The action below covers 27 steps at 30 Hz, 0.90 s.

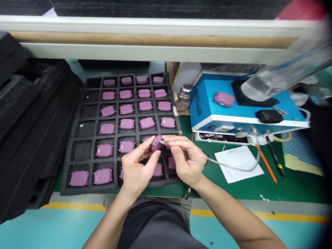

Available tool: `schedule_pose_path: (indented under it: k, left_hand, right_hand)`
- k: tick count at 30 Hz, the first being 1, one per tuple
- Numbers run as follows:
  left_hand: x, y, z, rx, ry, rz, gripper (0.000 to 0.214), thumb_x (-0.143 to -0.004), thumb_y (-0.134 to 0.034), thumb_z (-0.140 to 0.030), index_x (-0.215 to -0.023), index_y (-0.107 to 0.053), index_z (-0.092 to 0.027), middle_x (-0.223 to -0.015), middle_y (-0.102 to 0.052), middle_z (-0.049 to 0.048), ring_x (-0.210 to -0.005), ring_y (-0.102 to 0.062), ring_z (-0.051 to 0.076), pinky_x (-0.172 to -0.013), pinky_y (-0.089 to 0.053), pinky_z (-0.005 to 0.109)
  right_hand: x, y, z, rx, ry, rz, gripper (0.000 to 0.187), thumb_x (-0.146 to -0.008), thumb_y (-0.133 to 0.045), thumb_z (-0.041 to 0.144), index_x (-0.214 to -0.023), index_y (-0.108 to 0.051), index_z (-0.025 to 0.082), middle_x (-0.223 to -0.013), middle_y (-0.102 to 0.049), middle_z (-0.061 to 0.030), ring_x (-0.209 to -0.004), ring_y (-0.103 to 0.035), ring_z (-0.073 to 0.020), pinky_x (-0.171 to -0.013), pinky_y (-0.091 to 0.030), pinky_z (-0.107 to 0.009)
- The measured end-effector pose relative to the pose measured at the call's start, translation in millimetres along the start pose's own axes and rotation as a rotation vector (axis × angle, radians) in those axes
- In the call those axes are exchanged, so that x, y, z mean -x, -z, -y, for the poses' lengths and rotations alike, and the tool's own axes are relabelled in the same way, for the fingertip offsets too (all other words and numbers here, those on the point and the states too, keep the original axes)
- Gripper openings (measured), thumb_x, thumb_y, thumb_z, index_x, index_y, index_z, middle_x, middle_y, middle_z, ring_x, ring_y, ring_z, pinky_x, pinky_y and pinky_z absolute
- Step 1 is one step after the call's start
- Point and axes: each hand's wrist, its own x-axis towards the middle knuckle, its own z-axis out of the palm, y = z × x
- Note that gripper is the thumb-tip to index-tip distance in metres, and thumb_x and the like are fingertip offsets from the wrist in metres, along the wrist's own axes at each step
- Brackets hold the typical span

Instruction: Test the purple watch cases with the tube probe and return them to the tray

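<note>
My left hand (138,166) pinches a small purple watch case (156,143) between thumb and fingers, tilted on its edge above a black foam tray (85,150). In my right hand (188,157) is a thin grey cable (232,167), its small metallic tip close against the side of the watch case. I cannot tell whether the tip is inserted. From my right hand the cable loops to the front of a blue box (220,114). Similar purple cases sit in most tray compartments; several along the left side hold none. My hands hide some compartments near the front.
Stacked black foam trays (33,131) stand at the left. Another purple case (224,99), a black object (269,116) and a clear cylinder (267,84) rest on the blue box. A paper pad (238,164), orange pen (266,164) and metal-topped bottle (184,97) are nearby.
</note>
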Motion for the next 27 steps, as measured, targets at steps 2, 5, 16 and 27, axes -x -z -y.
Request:
schedule_pose_path:
  k: [2,5,16,27]
  left_hand:
    - [-0.9,0.0,-0.2,-0.006,0.000,-0.005,0.037,-0.083,-0.081,-0.017,-0.120,-0.083,-0.017,-0.114,-0.083,0.0048,-0.092,-0.084,0.021,-0.089,-0.070,0.028]
    - [-1.9,-0.4,-0.3,-0.008,-0.003,-0.011,0.037,-0.082,-0.081,-0.016,-0.119,-0.083,-0.017,-0.114,-0.083,0.0050,-0.091,-0.084,0.021,-0.089,-0.070,0.028]
    - [-2.1,-0.3,-0.2,0.000,0.001,-0.019,0.038,-0.081,-0.082,-0.016,-0.120,-0.083,-0.017,-0.114,-0.083,0.0063,-0.094,-0.084,0.023,-0.089,-0.070,0.029]
    - [-1.5,0.6,-1.2,-0.004,0.012,0.004,0.037,-0.083,-0.080,-0.018,-0.120,-0.083,-0.017,-0.115,-0.083,0.0062,-0.093,-0.084,0.022,-0.088,-0.070,0.029]
  right_hand:
    - [-1.2,-0.1,-0.7,0.001,0.004,0.002,0.014,-0.101,-0.063,0.019,-0.106,-0.076,0.025,-0.105,-0.083,-0.0072,-0.103,-0.081,-0.0225,-0.091,-0.069,-0.042]
    - [-2.7,-0.1,-1.2,0.004,0.003,0.010,0.015,-0.102,-0.062,0.019,-0.106,-0.075,0.025,-0.103,-0.083,-0.0070,-0.103,-0.081,-0.0229,-0.091,-0.069,-0.043]
    - [-4.1,-0.7,-0.2,-0.035,0.009,0.009,0.018,-0.101,-0.063,0.015,-0.107,-0.076,0.026,-0.103,-0.082,-0.0068,-0.103,-0.080,-0.0211,-0.091,-0.069,-0.041]
    - [-1.0,-0.3,-0.6,-0.041,0.000,0.003,0.018,-0.099,-0.065,0.014,-0.107,-0.077,0.025,-0.106,-0.083,-0.0069,-0.104,-0.080,-0.0215,-0.092,-0.068,-0.040]
